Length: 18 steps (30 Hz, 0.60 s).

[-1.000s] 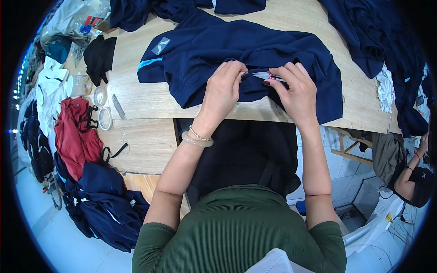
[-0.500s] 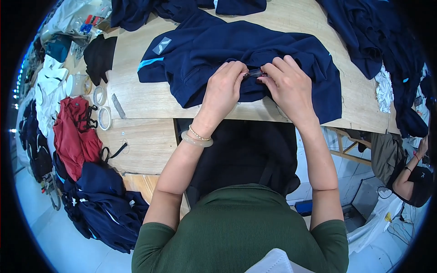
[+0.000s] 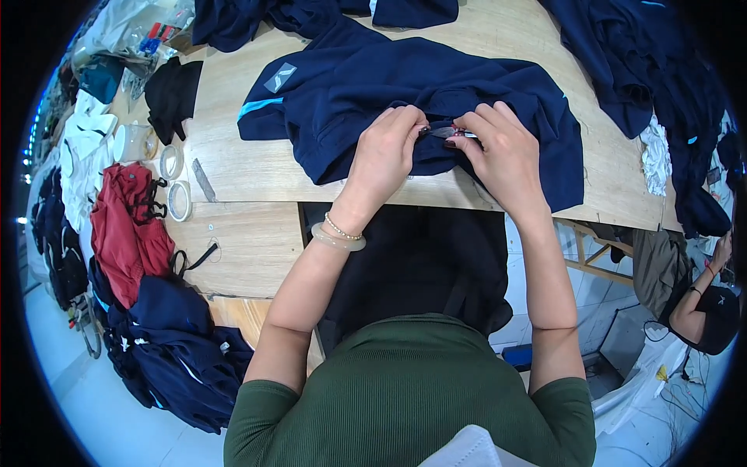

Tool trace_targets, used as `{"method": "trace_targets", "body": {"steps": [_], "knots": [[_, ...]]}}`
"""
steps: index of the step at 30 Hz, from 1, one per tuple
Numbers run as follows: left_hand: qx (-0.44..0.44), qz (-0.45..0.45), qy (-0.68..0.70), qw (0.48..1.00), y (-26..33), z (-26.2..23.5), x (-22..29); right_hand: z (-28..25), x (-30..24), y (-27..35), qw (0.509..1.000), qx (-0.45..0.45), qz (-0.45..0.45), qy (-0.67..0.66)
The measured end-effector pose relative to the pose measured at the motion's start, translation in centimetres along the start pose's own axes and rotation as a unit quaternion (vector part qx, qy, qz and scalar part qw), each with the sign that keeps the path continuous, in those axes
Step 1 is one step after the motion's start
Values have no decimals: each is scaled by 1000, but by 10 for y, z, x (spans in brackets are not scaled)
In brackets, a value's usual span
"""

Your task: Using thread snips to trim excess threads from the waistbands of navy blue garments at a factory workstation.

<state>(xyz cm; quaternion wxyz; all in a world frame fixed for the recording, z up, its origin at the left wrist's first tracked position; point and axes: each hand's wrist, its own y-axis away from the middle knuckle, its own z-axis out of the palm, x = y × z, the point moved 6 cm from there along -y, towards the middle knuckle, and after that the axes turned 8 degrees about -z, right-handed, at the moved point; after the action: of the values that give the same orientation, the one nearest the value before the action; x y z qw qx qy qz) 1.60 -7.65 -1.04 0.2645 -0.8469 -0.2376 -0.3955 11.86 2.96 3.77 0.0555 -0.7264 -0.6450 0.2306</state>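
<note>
A navy garment (image 3: pixel 498 74) with a light-blue stripe and a small grey patch lies spread along the table's near edge. My left hand (image 3: pixel 387 148) is closed in a pinch on its gathered fabric, thumb and forefinger together. Opposite it, my right hand (image 3: pixel 498 148) has its fingers closed round a small silvery metal tool (image 3: pixel 470 135), whose tip points at the pinched cloth. The fingers cover most of the tool, so its exact kind cannot be made out. The two hands are a short gap apart over the garment.
On the wooden table (image 3: pixel 249 175) to the left lie tape rolls (image 3: pixel 180 201), a grey strip (image 3: pixel 204 180) and black cloth (image 3: pixel 173 93). A red garment (image 3: pixel 132 233) and a navy pile (image 3: pixel 183 350) are further left. More navy garments (image 3: pixel 622 70) lie right, near another person (image 3: pixel 704 311).
My right hand has shifted slightly right and turned, and the silvery tool shows more between its fingers. My left hand keeps its pinch almost in place.
</note>
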Motion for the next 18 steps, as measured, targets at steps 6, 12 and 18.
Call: {"method": "trace_targets", "body": {"steps": [6, 12, 18], "knots": [[-6, -15, 4, 1000, 2, -2, -2, 4, -4, -1, 1000, -1, -6, 5], [102, -141, 123, 977, 27, -36, -13, 0, 27, 15, 986, 74, 94, -119], [33, -46, 31, 998, 28, -3, 0, 25, 54, 35, 889, 122, 264, -354]]}}
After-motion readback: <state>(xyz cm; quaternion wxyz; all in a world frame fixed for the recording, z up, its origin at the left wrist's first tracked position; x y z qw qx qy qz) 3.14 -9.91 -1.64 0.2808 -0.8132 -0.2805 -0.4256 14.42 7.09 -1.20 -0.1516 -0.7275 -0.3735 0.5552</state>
